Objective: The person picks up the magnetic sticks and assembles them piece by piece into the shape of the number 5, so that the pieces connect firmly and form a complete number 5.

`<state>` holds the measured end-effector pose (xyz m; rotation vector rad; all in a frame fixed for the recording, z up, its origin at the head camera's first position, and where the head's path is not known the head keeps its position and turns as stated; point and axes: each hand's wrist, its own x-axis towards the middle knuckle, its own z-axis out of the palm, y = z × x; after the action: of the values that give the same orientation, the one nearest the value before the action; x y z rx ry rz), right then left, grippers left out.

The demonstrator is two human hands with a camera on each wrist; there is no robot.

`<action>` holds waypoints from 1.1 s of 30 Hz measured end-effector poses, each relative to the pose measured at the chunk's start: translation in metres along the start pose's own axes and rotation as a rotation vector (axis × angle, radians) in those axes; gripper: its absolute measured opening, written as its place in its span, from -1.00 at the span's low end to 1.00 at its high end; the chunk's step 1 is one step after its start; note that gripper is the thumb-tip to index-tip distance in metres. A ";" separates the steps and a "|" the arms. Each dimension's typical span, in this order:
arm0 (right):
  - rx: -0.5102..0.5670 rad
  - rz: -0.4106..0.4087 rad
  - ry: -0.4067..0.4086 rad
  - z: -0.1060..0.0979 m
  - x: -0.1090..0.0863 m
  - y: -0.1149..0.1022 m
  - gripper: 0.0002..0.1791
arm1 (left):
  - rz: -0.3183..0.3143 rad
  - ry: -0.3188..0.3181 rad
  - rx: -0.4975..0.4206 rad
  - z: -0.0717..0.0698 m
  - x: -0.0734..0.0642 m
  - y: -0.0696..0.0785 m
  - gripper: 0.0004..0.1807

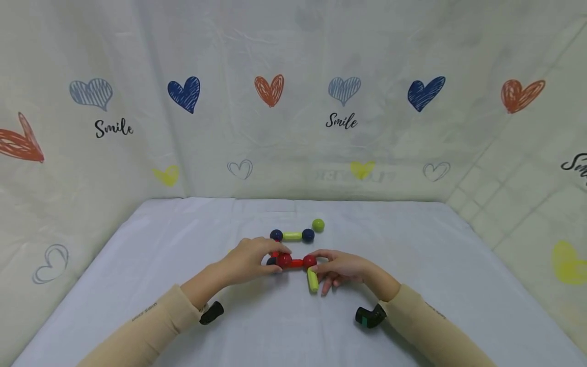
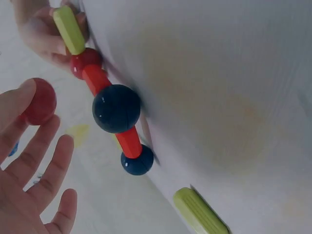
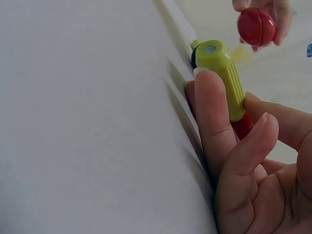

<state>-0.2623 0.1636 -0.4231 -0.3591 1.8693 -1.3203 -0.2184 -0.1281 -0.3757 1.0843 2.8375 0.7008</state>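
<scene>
My left hand [image 1: 249, 260] pinches a loose red ball [image 2: 41, 101] between thumb and fingertips, held apart from the joined pieces. My right hand [image 1: 343, 267] grips the corner where another red ball [image 1: 310, 261] meets a yellow-green stick [image 1: 313, 281]; that stick's free end, with a silvery tip, points toward the person. From this corner a red stick [image 1: 297, 263] runs left to a dark blue ball [image 2: 117, 108]. A second red stick [image 2: 129, 143] leads on to a far blue ball [image 1: 276, 235]. Another yellow-green stick [image 1: 292, 236] links that to a blue ball [image 1: 308, 235] at the right.
A loose green ball [image 1: 318, 225] lies behind the joined pieces. One more yellow-green stick [image 2: 201, 212] rests on the white cloth, mostly hidden by the left hand in the head view. A white curtain [image 1: 293, 148] with printed hearts hangs behind the table [image 1: 399, 229].
</scene>
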 end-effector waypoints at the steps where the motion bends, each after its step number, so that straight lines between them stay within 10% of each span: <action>1: 0.000 0.002 0.002 0.000 0.001 0.000 -0.42 | 0.008 -0.004 0.009 0.001 -0.001 0.001 -0.56; 33: 0.039 0.001 0.012 0.004 0.009 -0.004 -0.45 | 0.061 -0.271 0.042 0.039 0.006 0.032 -0.55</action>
<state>-0.2662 0.1539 -0.4245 -0.3305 1.8514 -1.3587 -0.1962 -0.0881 -0.3965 1.1765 2.6104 0.4586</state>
